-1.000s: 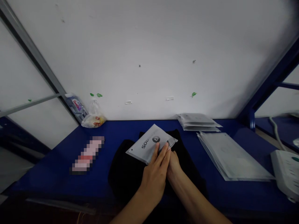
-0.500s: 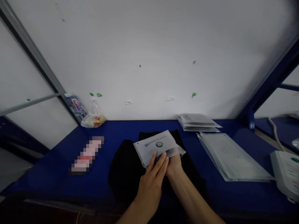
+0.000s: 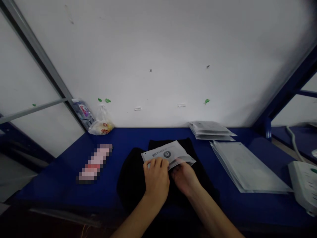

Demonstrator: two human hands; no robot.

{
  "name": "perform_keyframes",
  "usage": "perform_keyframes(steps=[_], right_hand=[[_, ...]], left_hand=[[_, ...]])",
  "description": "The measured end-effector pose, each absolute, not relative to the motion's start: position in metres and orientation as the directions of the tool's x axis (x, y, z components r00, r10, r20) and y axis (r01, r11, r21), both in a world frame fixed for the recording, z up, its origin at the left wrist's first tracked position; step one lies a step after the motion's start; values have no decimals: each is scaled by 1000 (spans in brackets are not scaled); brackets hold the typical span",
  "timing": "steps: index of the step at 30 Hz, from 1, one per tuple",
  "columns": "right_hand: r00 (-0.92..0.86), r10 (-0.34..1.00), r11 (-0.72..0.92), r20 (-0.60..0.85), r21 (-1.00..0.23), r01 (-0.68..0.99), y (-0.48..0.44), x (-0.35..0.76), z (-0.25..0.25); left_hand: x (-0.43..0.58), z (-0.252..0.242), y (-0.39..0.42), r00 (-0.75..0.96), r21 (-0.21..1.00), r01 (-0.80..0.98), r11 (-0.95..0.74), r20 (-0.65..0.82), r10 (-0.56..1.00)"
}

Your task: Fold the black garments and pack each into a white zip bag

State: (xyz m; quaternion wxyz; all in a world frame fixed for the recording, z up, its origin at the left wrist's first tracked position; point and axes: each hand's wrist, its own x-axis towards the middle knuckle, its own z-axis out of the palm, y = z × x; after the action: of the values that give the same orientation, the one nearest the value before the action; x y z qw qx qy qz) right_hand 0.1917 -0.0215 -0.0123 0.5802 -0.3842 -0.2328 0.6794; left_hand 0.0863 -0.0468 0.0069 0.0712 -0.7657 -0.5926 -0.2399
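Blue bench (image 3: 49,188) carries, far left, a plastic water bottle (image 3: 83,113) and a plastic bag (image 3: 101,127). Left hand (image 3: 156,177) has fingers (image 3: 155,163) curled over the near edge of a grey printed pouch (image 3: 165,152), which lies on black fabric (image 3: 131,185). Right hand (image 3: 184,177) sits under the pouch's clear end; grip cannot be confirmed. Further right: stacked pouches (image 3: 244,167), white power strip (image 3: 303,185).

Left hand (image 3: 156,180) and right hand (image 3: 184,177) hold a frosted bag (image 3: 167,153) (printed) on black cloth (image 3: 131,180).
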Motion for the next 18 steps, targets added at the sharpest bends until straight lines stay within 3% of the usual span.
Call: perform_keyframes(steps=[3, 5, 7, 9, 14, 16, 18], right_hand=[[-94, 934, -342, -345, -786, -515, -39, 221, -11], [-109, 927, -374, -358, -882, -288, -47, 241, -6], [-76, 966, -247, -247, -969, 1, -49, 255, 3], [-42, 998, -31, -42, -970, 242, -45, 259, 15], [24, 910, 300, 415, -694, 654, -26, 238, 50], [-69, 858, 398, 510, -574, 716, -16, 225, 54], [-262, 823, 500, 503, -424, 755, -5, 214, 44]], left_hand=[[81, 0, -46, 225, 155, 936, -317, 429, 875], [77, -3, -46, 266, 134, 927, -350, 420, 867], [74, -5, -45, 302, 108, 920, -377, 421, 856], [72, -8, -44, 328, 76, 913, -400, 441, 835], [67, -13, -38, 412, 6, 876, -483, 513, 753], [64, -12, -37, 436, 4, 861, -508, 510, 742], [58, -10, -39, 437, 33, 853, -521, 498, 749]])
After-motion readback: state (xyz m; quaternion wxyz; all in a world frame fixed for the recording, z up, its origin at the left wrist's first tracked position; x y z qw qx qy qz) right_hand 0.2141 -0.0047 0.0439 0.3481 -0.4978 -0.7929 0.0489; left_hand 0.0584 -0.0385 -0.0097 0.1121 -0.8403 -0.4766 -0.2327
